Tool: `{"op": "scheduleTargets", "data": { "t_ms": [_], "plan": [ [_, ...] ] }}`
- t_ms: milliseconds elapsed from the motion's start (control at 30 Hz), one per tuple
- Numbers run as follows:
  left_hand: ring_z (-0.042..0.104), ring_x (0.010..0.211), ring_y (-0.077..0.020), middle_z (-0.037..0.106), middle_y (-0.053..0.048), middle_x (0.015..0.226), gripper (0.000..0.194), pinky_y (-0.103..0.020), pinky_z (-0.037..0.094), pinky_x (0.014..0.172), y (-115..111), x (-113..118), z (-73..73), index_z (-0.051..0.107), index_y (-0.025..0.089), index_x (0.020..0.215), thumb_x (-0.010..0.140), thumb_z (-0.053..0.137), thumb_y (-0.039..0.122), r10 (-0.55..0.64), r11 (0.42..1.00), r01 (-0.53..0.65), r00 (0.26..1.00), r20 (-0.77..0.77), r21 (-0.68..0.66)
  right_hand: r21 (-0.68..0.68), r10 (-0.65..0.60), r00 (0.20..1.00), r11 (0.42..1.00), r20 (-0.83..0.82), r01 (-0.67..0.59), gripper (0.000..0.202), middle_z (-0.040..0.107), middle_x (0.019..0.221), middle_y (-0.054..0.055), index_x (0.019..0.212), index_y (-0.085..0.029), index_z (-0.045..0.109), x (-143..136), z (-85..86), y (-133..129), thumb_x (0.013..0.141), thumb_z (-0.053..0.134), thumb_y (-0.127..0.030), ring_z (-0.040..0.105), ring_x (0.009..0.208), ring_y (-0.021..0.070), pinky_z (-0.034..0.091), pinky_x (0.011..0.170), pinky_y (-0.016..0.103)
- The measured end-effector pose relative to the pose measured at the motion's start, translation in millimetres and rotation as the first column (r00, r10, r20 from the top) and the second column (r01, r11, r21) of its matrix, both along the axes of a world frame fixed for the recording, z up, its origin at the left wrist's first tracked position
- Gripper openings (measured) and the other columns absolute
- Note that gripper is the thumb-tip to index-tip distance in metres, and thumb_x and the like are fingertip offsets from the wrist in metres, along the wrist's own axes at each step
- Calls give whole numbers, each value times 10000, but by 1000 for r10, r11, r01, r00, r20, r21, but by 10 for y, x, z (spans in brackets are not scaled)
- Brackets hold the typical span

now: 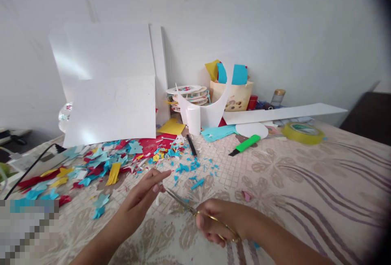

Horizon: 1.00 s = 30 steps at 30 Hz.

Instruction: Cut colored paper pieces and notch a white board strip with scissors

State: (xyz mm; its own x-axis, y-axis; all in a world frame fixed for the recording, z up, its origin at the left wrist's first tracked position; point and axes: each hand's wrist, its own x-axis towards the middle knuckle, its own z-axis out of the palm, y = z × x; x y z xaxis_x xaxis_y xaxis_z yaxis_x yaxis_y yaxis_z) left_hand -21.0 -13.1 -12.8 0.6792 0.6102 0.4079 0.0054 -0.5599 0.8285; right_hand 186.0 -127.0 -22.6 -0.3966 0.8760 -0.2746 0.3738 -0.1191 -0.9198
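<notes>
My right hand point(218, 218) is closed round the gold-coloured handles of a pair of scissors point(180, 200). Their blades point up and to the left and look nearly closed. My left hand point(142, 196) is at the blade tips, its thumb and fingers drawn together and one finger reaching out to the right. Whatever is pinched there is too small or hidden to make out. Small blue paper scraps point(183, 168) lie on the tablecloth just beyond the blades. A pink scrap point(246, 195) lies beyond my right hand.
Colourful paper cut-outs point(100, 159) cover the table's left side. Behind them stand white sheets point(116, 108). A green cutter knife point(248, 143), a black pen-like stick point(192, 145), a yellow tape roll point(302, 133) and a white roll point(193, 120) lie or stand farther back. A paper-filled container point(229, 94) stands by the wall.
</notes>
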Motion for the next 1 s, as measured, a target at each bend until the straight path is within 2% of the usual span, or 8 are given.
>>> {"op": "scheduleTargets", "data": {
  "t_ms": [67,167,267,367,500,767,867,1000],
  "plan": [
    [496,762,-153,520,-13,803,305,-273,390,713,-5,23,-15,579,281,1114,822,497,256,76,995,-73,996,47,-66,10,12,1000,1000,1,-12,637,435,538,-34,605,-151,418,1,7,-2,658,318,-777,390,409,44,325,397,148],
    [498,703,-129,544,6,736,257,-230,403,650,-1,45,-28,622,250,1009,754,592,239,195,955,-158,973,126,-251,-3,5,1000,1000,-4,-5,642,439,543,-32,608,-152,416,3,10,-1,646,319,-785,390,412,45,318,397,148],
    [510,683,-110,578,9,717,123,-194,410,614,30,44,-20,646,214,827,706,645,193,228,922,-173,966,125,-346,-17,-1,1000,1000,11,1,642,443,540,-32,616,-152,426,8,-2,0,646,323,-785,395,413,49,311,395,148],
    [527,715,-113,588,6,730,70,-199,427,644,62,36,-12,627,190,726,683,663,149,189,936,-129,969,159,-327,-22,0,1000,1000,14,0,619,442,533,-34,624,-152,431,17,-24,-5,674,336,-762,400,417,53,312,400,150],
    [522,701,-112,577,6,719,71,-203,427,630,49,49,-25,606,180,690,688,654,129,169,951,-104,963,209,-290,4,-11,1000,1000,-10,11,597,443,528,-37,631,-153,432,21,-32,-15,695,352,-741,402,415,52,316,407,153],
    [503,656,-119,567,-1,696,26,-213,405,574,-30,40,3,620,184,702,709,645,182,134,931,-61,974,182,-360,4,11,1000,1000,-10,-10,618,431,533,-37,602,-153,413,4,-19,-2,670,340,-762,386,406,42,304,385,139],
    [517,680,-130,591,-10,716,45,-224,409,600,-39,14,29,660,203,740,720,632,175,96,949,-61,991,98,-310,9,21,1000,1000,-6,-21,616,428,535,-41,608,-156,413,15,-47,8,682,316,-761,387,406,44,312,387,144],
    [541,738,-151,615,-28,766,148,-248,415,666,-22,6,38,694,244,834,750,595,173,64,986,-59,998,27,-156,1,54,998,999,-20,-54,624,429,549,-40,632,-158,416,32,-39,15,678,298,-769,391,420,48,321,398,153]
  ]
}}
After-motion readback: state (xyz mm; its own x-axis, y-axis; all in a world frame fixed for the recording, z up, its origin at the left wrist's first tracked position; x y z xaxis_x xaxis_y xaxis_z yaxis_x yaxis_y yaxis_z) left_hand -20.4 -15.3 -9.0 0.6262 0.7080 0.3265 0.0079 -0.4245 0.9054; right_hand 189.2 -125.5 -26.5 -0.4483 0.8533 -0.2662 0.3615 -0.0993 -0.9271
